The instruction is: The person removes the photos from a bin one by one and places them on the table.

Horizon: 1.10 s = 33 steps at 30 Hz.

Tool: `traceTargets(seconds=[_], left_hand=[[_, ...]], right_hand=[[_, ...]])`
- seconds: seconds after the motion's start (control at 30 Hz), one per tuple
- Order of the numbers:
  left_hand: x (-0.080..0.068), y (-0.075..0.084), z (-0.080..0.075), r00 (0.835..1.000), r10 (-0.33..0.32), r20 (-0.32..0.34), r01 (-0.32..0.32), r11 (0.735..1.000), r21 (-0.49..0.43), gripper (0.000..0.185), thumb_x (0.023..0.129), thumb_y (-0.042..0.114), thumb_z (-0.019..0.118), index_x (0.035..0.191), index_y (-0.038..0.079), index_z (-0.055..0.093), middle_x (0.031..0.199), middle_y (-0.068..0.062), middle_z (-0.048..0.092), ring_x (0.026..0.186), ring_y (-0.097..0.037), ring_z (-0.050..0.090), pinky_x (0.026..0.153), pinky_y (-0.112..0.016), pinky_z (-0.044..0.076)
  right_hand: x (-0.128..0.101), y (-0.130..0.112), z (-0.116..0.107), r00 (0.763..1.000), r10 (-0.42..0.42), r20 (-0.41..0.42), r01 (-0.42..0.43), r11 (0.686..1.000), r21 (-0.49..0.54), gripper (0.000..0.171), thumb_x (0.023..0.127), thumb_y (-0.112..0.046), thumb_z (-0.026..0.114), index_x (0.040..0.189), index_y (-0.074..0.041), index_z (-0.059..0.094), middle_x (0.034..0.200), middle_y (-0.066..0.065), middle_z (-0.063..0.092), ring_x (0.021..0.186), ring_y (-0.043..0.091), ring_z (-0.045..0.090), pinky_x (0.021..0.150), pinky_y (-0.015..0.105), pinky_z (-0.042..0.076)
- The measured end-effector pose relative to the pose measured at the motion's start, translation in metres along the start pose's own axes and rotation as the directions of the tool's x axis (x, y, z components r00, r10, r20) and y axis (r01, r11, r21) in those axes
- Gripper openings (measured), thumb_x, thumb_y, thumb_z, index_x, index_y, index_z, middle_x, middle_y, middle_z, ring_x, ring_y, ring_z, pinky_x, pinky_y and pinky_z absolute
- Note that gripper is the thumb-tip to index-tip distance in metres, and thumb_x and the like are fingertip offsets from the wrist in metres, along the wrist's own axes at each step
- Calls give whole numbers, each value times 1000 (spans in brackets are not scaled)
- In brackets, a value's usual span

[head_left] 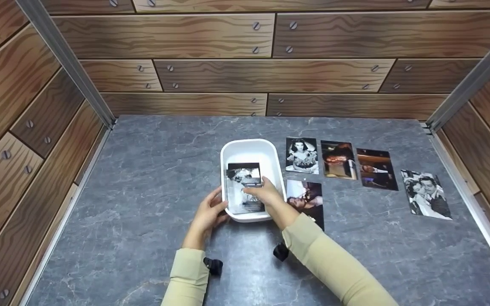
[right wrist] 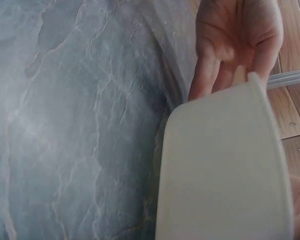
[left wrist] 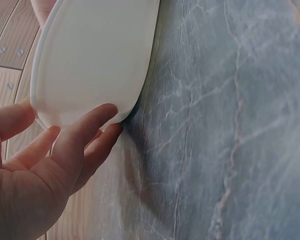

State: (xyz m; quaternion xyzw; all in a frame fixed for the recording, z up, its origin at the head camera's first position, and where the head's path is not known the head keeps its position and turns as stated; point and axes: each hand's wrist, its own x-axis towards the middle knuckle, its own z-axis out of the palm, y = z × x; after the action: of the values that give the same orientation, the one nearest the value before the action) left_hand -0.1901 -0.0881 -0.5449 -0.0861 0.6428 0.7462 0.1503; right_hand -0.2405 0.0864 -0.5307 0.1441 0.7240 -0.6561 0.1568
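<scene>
A white rectangular tray (head_left: pixel 251 146) with rounded corners stands on the table, and black-and-white photos (head_left: pixel 245 175) lie inside it, overlapping. My left hand (head_left: pixel 209 211) holds the tray's near left corner. In the left wrist view that hand (left wrist: pixel 55 160) has its thumb at the rim and fingers against the outer wall of the tray (left wrist: pixel 97 55). My right hand (head_left: pixel 268 196) reaches over the tray's right side. Its thumb lies across the upper photo, which catches glare, with the index finger by the right edge; it appears to pinch this photo. The other fingertips are hidden.
Right of the tray lie several photos: a black-and-white portrait (head_left: pixel 301 155), two dark colour ones (head_left: pixel 338 160) (head_left: pixel 377 168), a couple in black and white (head_left: pixel 426 194), and a colour one (head_left: pixel 306 199) partly behind the right arm. Wood-patterned walls (head_left: pixel 211 76) enclose the grey marbled table (head_left: pixel 160 170).
</scene>
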Motion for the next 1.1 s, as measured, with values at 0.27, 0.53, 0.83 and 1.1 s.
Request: traceTargets(seconds=[0.27, 0.53, 0.83, 1.1], left_hand=[[2, 0, 0, 1000, 6, 6, -6, 1000, 13, 58, 96, 1, 51, 150, 2, 30, 147, -32, 37, 111, -29, 57, 80, -35, 59], [2, 2, 0, 1000, 5, -2, -5, 1000, 4, 58, 96, 2, 52, 150, 3, 30, 144, -32, 39, 109, -28, 57, 79, -34, 59], [2, 2, -2, 1000, 17, 0, -17, 1000, -11, 59, 95, -1, 51, 150, 2, 30, 143, -34, 39, 109, -30, 57, 77, -32, 59], [0, 0, -1, 1000, -2, -11, 2, 1000, 18, 59, 96, 3, 53, 150, 4, 30, 145, -32, 38, 104, -25, 59, 73, -30, 58]], right_hand=[[4, 2, 2, 997, -3, -77, -4, 995, -97, 55, 77, -5, 68, 129, 6, 54, 121, 19, 62, 103, 26, 54, 100, 37, 45], [4, 0, -1, 997, 15, -82, -23, 995, -100, 70, 78, -5, 61, 143, 6, 39, 141, 24, 48, 123, 31, 45, 110, 40, 37], [0, -4, 0, 986, -89, -139, 92, 996, 14, 60, 77, 11, 58, 134, 0, 47, 105, 16, 52, 83, 17, 48, 66, 19, 44], [-6, -4, -7, 976, -170, -134, 186, 975, 123, 60, 74, 21, 53, 132, 4, 48, 88, 11, 56, 71, 13, 52, 60, 18, 46]])
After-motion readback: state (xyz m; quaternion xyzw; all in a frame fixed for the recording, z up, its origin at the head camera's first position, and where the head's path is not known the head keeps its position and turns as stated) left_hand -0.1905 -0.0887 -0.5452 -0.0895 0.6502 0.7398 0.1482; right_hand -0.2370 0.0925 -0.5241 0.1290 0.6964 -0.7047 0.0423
